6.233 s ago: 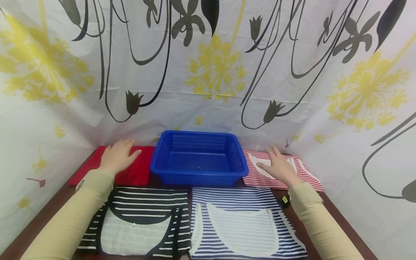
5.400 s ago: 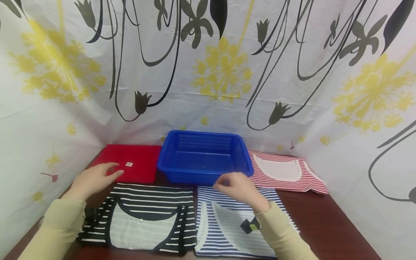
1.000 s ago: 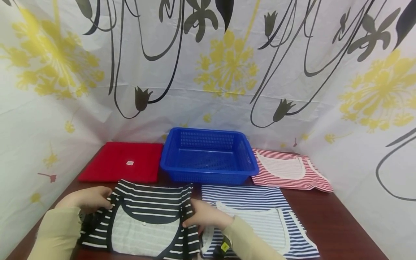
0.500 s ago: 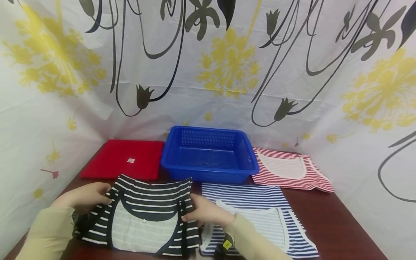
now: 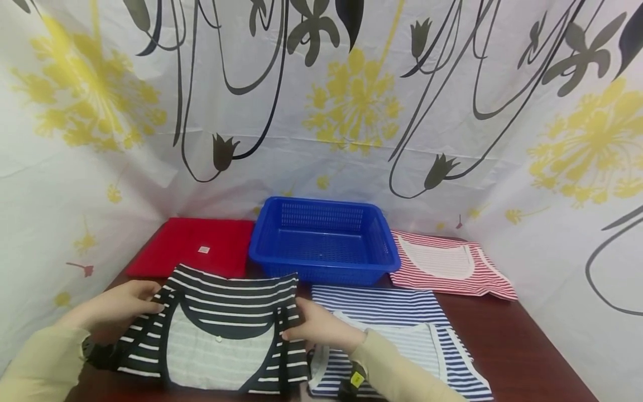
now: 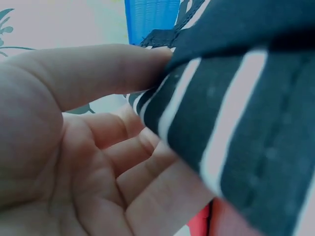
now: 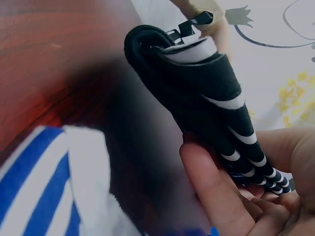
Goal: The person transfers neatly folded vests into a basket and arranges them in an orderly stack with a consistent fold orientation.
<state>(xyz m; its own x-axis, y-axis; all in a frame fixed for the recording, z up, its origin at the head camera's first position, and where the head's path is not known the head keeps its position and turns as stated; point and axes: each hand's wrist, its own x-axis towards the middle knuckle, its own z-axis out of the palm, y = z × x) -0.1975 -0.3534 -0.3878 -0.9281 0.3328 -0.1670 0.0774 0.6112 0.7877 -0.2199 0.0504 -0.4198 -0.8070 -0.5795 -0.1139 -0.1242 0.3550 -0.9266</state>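
Printed white sheet [image 5: 452, 120] walls in the dark table [image 5: 532, 352] on the far, left and right sides. At near left I see the left hand [image 5: 118, 307], fingers loosely bent under the side edge of the black shirt [image 5: 228, 304] and thumb pressed on top, so the gap is closed to the cloth's thickness. Beyond it, at far left, lies the folded red cloth [image 5: 201, 251]. My black shirt hangs between both hands, its right side looking raised off the table; I can't tell whether its far edge touches the red cloth. I judge it light, soft and limp, nothing fragile, likely to sag mid-span and let its layers slip; I'd hold both side edges, through every layer. Far centre is the blue basket [image 5: 324, 268]. Right of the shirt, the right hand [image 5: 329, 329] pinches the other side edge, thumb against fingers with the layers between. Just beside it lies the blue-striped shirt [image 5: 374, 304], and the red-striped shirt [image 5: 442, 265] lies at far right.
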